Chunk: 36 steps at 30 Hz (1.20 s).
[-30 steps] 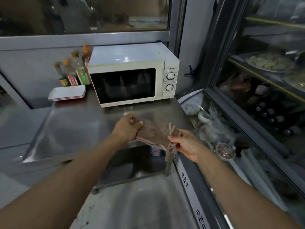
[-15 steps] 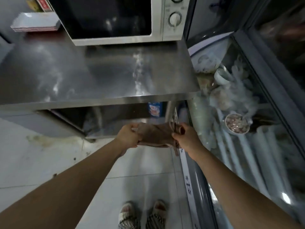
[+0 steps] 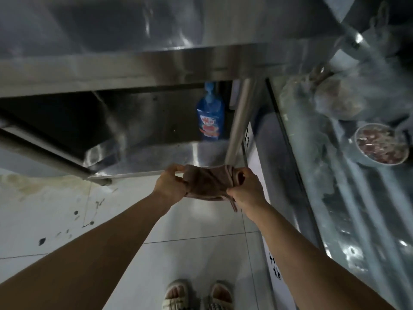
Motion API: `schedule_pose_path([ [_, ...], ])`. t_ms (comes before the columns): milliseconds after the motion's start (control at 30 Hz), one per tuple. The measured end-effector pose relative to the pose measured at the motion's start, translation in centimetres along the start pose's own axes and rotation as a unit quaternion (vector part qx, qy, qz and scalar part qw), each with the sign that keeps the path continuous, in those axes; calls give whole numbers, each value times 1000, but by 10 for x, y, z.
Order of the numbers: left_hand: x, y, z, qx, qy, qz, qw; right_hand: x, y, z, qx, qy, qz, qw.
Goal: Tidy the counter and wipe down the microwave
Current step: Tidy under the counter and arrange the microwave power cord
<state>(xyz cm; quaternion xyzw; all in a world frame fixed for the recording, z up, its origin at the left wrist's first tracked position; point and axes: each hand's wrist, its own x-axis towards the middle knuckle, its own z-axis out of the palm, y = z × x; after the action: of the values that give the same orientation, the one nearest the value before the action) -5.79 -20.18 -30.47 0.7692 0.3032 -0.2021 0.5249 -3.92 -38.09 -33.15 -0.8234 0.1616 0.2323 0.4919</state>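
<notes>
Brown cloth (image 3: 207, 183) (bunched), both hands gripping

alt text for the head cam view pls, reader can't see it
Left hand and right hand grip a bunched brown cloth over the tiled floor, in front of a steel counter. A blue bottle stands on its lower shelf.

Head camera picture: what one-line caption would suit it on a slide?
Both hands, left hand and right hand, bunch a brown cloth over the tiled floor, before a steel counter.
</notes>
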Motion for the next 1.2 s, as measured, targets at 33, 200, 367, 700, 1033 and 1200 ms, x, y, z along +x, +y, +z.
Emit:
schedule_pose_path([
  [33,15,-9,3,7,4,7,1000,11,8,9,-2,3,-8,1000],
  [200,86,-53,19,-3,34,41,999,67,40,46,20,28,-36,999],
  [367,164,-89,36,-4,81,75,994,131,65,80,1,50,-99,994],
  [700,297,-117,61,6,133,123,983,244,86,127,-76,67,-177,979],
  [1033,344,-125,74,153,175,191,954,305,95,152,-167,66,-180,967],
  [1200,339,-137,73,372,118,209,897,300,111,158,-348,25,-188,918],
])
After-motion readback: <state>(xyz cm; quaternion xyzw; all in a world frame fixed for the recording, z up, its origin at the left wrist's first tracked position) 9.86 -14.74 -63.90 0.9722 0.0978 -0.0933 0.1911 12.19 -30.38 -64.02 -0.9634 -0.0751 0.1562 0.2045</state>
